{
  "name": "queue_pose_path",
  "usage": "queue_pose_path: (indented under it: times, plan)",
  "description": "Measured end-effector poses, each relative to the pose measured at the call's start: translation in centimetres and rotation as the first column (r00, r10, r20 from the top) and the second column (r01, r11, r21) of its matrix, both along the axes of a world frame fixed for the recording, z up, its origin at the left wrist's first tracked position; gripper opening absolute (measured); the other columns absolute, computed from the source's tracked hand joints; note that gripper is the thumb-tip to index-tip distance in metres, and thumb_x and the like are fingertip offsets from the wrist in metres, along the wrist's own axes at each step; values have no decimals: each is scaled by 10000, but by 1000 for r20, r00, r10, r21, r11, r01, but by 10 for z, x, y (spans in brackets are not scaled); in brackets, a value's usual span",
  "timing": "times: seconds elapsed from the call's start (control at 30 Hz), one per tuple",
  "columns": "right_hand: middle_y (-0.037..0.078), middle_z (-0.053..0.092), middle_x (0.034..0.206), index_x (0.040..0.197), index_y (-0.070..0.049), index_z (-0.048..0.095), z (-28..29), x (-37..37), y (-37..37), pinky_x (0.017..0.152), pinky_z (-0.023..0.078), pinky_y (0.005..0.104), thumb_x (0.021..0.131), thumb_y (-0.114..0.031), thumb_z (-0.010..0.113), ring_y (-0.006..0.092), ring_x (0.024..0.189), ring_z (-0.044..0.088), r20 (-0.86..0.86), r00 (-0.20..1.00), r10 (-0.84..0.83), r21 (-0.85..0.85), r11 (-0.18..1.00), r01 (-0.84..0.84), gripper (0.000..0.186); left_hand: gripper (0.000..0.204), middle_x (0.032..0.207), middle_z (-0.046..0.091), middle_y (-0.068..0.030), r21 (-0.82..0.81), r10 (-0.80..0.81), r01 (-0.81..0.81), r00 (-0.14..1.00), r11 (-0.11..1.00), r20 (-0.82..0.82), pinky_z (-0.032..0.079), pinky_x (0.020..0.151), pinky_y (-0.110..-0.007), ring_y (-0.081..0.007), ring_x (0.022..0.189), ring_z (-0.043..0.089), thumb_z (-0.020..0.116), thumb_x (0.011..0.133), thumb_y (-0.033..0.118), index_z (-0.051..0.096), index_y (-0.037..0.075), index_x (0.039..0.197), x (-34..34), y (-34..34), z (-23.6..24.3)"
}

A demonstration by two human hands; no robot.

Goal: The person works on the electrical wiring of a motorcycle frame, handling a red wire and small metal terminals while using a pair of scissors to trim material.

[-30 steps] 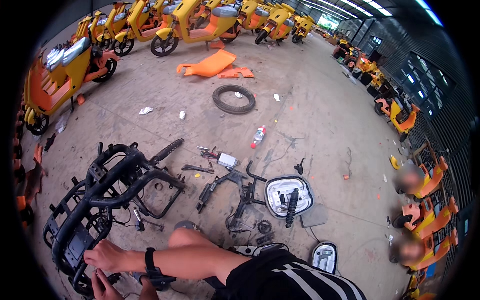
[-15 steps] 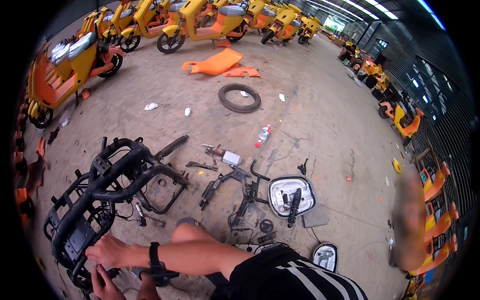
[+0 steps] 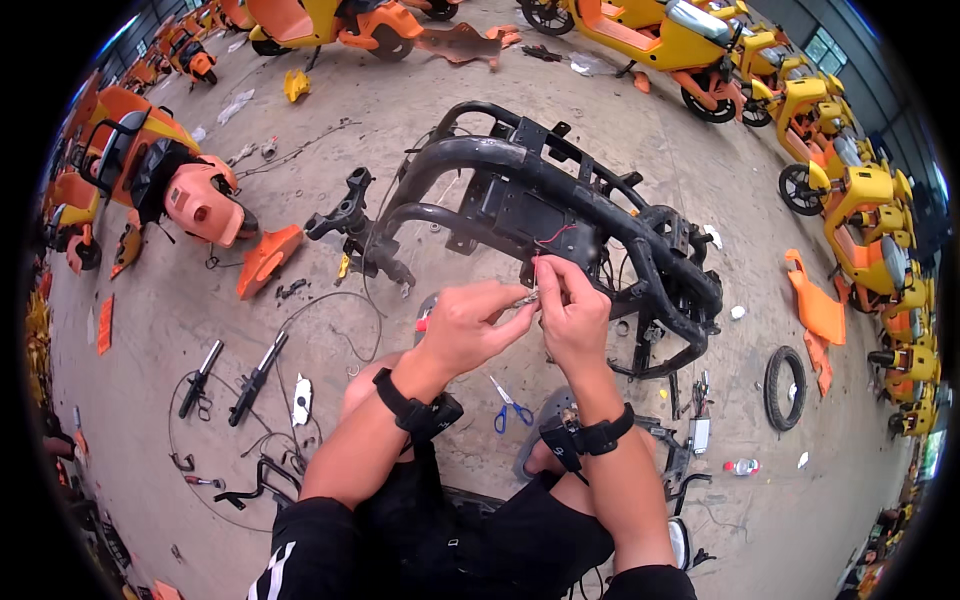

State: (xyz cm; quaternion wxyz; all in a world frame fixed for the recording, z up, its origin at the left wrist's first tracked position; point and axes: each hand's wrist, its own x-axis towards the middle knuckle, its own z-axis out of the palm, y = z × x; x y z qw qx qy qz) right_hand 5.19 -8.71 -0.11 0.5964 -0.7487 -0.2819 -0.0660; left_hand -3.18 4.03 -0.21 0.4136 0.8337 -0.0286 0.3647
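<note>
Both hands meet in the middle of the view, just in front of a black tubular scooter frame (image 3: 500, 160) lying on the floor. My left hand (image 3: 465, 325) is closed, its thumb and forefinger pinching a small metallic piece, perhaps a wire end or connector (image 3: 528, 297). Beside it, my right hand (image 3: 575, 315) is closed too, thumb and forefinger pinched on a thin red wire (image 3: 555, 238) that runs up to the frame. The fingers hide part of the small piece.
Blue-handled scissors (image 3: 512, 406) lie on the floor below my hands. Two fork tubes (image 3: 257, 380) and loose cables are at left, near orange panels (image 3: 270, 260). A tyre (image 3: 785, 388), a bottle (image 3: 742, 467) and a silver box (image 3: 699, 435) lie right. Yellow scooters (image 3: 640, 40) stand behind.
The view has turned left, so the frame and my hands shift from lower left to the middle. Both hands now show fully, fingertips together at the red wire.
</note>
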Motion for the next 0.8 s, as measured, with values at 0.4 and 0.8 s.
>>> queue_pose_path:
  times: [0.4, 0.8]
  plan:
    - [106, 731, 809, 1106, 17, 719, 11, 0, -13, 604, 544, 265, 977, -110, 691, 137, 672, 713, -3, 999, 48, -81, 996, -48, 183, 137, 634, 609, -62, -39, -17, 19, 999, 999, 39, 399, 451, -307, -154, 484, 529, 812, 775, 71, 751, 44, 895, 4, 2, -3]
    - [147, 749, 824, 1033, 28, 740, 6, 3, -8, 604, 550, 291, 924, -74, 738, 201, 672, 730, 258, 966, -12, -129, 991, 47, 149, 167, 624, 577, -60, 57, -32, 30, 999, 998, 43, 424, 464, -324, -199, 498, 549, 817, 761, 84, 737, 49, 904, 1, 11, -1]
